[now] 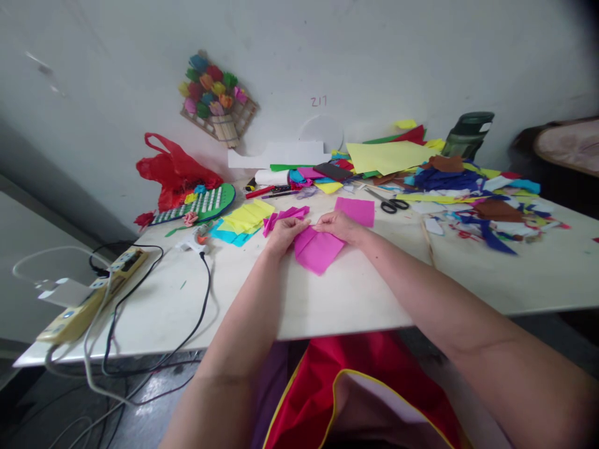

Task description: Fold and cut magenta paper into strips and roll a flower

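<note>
A pink crepe paper piece point(319, 251) is held along its far edge by both hands, low over the white table. My left hand point(286, 234) pinches its left corner, fingers closed. On the other corner, my right hand point(337, 226) is closed in a pinch too. The paper shows a crease and its lower end hangs toward me. Just beyond my right hand lies a flat pink square point(356, 212). Crumpled pink paper strips point(287, 216) lie beside my left hand, partly hidden by it.
Black-handled scissors point(392, 204) and a thin stick point(427, 242) lie to the right, near heaped paper scraps point(496, 218). Yellow sheets point(248, 216) and a glue gun point(193, 242) are at left. A power strip point(93, 298) with cables occupies the left edge. A dark bottle point(468, 136) stands behind.
</note>
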### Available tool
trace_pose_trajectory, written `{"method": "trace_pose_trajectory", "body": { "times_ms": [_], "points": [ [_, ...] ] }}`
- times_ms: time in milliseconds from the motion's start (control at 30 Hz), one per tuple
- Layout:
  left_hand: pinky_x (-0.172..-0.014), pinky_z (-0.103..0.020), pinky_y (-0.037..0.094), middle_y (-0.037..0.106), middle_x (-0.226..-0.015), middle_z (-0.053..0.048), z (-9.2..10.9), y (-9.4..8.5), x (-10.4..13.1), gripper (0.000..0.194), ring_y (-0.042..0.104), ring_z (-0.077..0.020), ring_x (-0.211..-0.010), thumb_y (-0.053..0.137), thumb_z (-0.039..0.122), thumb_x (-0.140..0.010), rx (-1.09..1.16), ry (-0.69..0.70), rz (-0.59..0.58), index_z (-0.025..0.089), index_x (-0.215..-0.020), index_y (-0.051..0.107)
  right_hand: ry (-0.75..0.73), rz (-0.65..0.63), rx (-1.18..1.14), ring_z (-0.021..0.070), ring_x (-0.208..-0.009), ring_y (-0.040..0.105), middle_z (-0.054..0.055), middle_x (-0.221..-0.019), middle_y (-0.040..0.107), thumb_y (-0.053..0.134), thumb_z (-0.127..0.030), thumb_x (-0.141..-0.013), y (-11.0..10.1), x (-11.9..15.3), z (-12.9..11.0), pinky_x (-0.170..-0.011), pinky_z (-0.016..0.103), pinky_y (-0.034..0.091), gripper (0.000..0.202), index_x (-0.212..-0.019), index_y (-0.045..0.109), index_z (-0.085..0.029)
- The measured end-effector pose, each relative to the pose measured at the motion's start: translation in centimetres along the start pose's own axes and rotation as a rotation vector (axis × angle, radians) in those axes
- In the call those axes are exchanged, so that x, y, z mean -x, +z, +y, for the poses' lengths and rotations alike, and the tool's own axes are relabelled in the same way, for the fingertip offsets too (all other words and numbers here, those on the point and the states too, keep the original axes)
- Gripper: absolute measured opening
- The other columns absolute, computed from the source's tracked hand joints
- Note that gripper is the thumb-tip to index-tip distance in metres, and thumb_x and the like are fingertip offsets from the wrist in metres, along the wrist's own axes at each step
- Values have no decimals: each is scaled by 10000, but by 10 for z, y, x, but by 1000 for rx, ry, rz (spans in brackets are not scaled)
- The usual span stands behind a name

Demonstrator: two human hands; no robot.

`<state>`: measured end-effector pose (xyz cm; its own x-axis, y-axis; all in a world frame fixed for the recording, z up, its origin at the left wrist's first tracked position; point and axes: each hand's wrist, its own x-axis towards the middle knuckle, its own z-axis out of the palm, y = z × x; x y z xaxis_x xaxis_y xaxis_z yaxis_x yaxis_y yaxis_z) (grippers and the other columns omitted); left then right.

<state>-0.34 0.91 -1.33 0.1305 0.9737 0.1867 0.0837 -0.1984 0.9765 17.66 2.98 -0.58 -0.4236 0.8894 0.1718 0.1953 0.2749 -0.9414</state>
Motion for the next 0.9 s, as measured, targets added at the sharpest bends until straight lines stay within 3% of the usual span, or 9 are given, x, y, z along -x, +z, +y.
{"method": "trace_pose_trajectory", "body": {
  "times_ms": [267, 433, 500, 667, 767, 900],
  "points": [
    [-422, -217, 268, 499, -515, 17, 0, 3, -5, 345, 381, -62, -454, 703, 465, -651, -46, 15, 129, 142, -626, 585, -29, 92, -33, 97, -529, 408, -39, -524, 472, 647, -444, -633, 0, -8, 14, -512, 242, 313, 307, -583, 581, -149],
    [-516, -219, 405, 650, -743, -46, 2, 0, -3, 443, 544, -110, -600, 694, 466, -667, 53, -67, -9, 141, -967, 665, -16, 76, -53, 105, -549, 449, -21, -562, 524, 684, -435, -601, -3, -8, 13, -520, 244, 339, 302, -613, 624, -139],
    [-566, -232, 436, 664, -798, -59, 4, -3, -1, 475, 571, -127, -653, 670, 484, -687, 68, -84, -76, 140, -1015, 660, 7, 48, -54, 99, -523, 445, -23, -549, 522, 688, -454, -599, -4, -6, 11, -493, 237, 327, 323, -623, 631, -137],
    [-610, -259, 436, 648, -748, -63, 7, -5, 2, 386, 569, -140, -669, 737, 434, -622, -3, -101, -178, 111, -823, 674, -14, 7, 7, 95, -513, 458, -18, -542, 539, 675, -419, -624, -5, -5, 9, -486, 226, 333, 291, -630, 649, -130],
    [-540, -249, 387, 596, -623, -33, 10, -2, 3, 336, 514, -118, -581, 750, 423, -600, -61, -93, -130, 118, -663, 625, -36, 9, 9, 102, -542, 483, -14, -563, 566, 671, -373, -623, -5, -7, 9, -518, 227, 367, 242, -629, 657, -132],
    [-508, -236, 357, 580, -591, -21, 12, 2, 4, 320, 486, -106, -545, 746, 417, -608, -82, -114, -65, 129, -650, 612, -16, 49, -41, 106, -553, 500, -22, -573, 578, 675, -367, -616, -5, -7, 11, -531, 226, 388, 228, -644, 654, -142]
  ]
}}
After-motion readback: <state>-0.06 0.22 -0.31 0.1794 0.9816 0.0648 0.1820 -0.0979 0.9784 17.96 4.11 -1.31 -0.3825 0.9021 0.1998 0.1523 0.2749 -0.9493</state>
